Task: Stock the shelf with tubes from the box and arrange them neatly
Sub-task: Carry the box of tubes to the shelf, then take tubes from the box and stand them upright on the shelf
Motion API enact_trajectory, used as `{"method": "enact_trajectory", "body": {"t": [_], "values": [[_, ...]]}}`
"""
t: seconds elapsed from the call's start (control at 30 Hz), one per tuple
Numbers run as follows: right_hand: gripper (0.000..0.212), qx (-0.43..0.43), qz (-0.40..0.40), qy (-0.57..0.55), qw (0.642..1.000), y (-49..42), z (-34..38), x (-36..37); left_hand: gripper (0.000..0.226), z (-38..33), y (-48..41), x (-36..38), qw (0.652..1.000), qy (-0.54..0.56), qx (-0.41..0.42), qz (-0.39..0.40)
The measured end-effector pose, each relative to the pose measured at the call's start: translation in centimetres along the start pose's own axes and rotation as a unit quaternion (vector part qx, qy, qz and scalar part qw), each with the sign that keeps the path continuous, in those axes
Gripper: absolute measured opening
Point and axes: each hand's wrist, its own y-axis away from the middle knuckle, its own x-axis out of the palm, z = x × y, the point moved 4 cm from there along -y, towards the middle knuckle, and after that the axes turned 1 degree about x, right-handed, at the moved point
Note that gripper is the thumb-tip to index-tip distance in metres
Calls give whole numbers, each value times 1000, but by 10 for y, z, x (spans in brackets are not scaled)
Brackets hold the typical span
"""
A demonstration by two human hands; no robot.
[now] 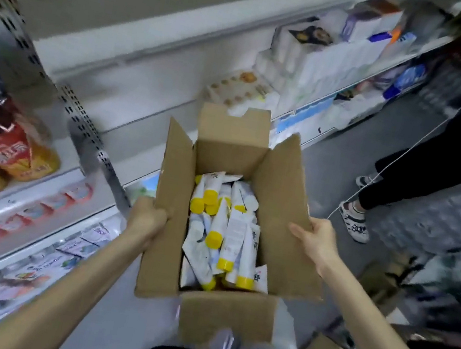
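In front of the white metal shelf [148, 113], both hands hold up an open brown cardboard box [279, 200]. The left hand [146, 221] curls tightly round its left flap. The right hand [315, 242] clasps the right flap, thumb on top. Inside the box, white plastic tubes with yellow caps [237, 229] lie jumbled. Most lie lengthwise along the box, several with caps toward the person.

Retail shop, aisle. White metal shelves [147, 82] hung on slotted uprights [87, 133]; price-tag strips [36, 210] ran along the front edges. Pkgd goods faced out: red snack bags [1, 144] at left end, white cartons [331, 66] further along. Open box [281, 188] of identical tubes [237, 229] = stock.
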Motion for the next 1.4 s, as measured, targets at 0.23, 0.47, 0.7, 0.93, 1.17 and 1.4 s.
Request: {"method": "enact_trajectory", "body": {"t": [0.23,0.47,0.7,0.93,1.17,1.4], "values": [[16,81,-47,-59,994,-107,26,23,17,-103,-133,43,991,-121,31,46],[24,163,-43,-159,973,-186,27,54,28,-155,-248,95,963,-247,45,93],[18,231,-91,-250,936,-227,25,84,29,-199,-337,141,936,-315,66,144],[16,323,-185,-315,873,-227,9,129,27,-219,-388,191,910,-338,89,221],[8,363,-222,-312,850,-225,-13,160,27,-188,-424,218,879,-382,114,262],[8,355,-201,-316,857,-232,-24,169,15,-178,-439,208,907,-327,82,253]]}}
